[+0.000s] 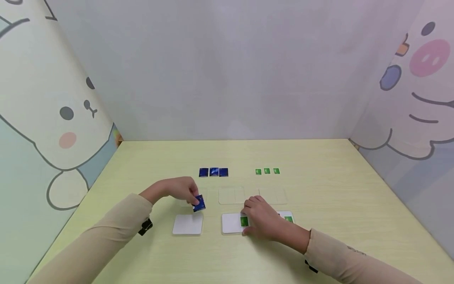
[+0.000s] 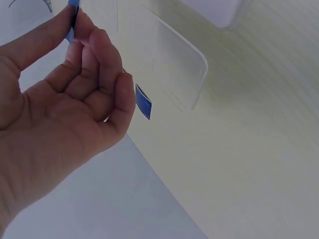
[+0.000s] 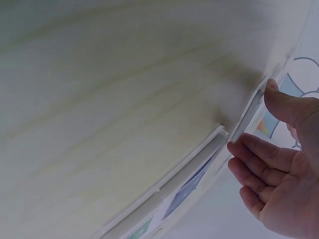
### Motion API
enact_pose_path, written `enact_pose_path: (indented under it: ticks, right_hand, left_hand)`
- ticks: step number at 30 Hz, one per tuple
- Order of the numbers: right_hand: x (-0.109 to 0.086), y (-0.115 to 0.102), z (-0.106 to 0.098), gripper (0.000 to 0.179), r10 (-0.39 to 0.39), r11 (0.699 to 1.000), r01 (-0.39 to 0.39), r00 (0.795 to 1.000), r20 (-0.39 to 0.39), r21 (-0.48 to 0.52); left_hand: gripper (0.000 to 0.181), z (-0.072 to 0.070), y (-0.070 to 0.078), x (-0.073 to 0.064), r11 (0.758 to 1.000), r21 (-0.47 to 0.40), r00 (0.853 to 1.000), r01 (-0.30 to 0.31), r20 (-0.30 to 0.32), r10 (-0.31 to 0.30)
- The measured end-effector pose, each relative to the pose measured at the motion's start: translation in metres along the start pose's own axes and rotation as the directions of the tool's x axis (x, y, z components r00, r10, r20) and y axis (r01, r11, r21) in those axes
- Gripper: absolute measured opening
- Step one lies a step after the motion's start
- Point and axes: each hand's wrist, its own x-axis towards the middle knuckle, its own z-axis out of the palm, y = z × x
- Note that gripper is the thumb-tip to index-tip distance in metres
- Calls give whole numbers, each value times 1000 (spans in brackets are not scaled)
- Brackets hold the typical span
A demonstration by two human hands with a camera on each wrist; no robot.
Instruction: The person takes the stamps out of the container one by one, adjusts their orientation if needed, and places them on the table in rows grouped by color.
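Between thumb and fingers my left hand (image 1: 179, 189) pinches a small blue square packet (image 1: 199, 203), held tilted above the table; the left wrist view shows its blue edge (image 2: 74, 22). Just in front of it lies a shallow white case (image 1: 187, 225). My right hand (image 1: 261, 217) grips the middle white case (image 1: 231, 224), thumb on the near edge and fingers on the far edge. A green square (image 1: 244, 221) shows inside that case beside the fingers. Behind the right hand, a further white case (image 1: 289, 216) with a green square is partly hidden.
Three blue packets (image 1: 214, 172) lie in a row farther back, with three small green squares (image 1: 267, 171) to their right. Clear lids (image 1: 231, 195) rest on the table (image 1: 319, 177) behind the cases. Patterned walls (image 1: 71, 138) border both sides.
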Motion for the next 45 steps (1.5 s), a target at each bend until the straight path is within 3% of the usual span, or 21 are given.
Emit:
enact_pose_path:
  ticks: [10, 18, 45]
  right_hand:
    - [0, 2, 0, 50, -25, 1000, 25, 1000, -13, -4]
    - [-1, 2, 0, 50, -22, 1000, 22, 1000, -3, 5]
    - [-1, 3, -1, 49, -37, 999, 37, 999, -14, 0]
  left_hand:
    - [20, -10, -2, 2, 1000, -12, 1000, 15, -7, -15]
    - [11, -14, -6, 6, 999, -27, 1000, 17, -14, -17]
    - [14, -38, -15, 15, 998, 7, 996, 56, -67, -55]
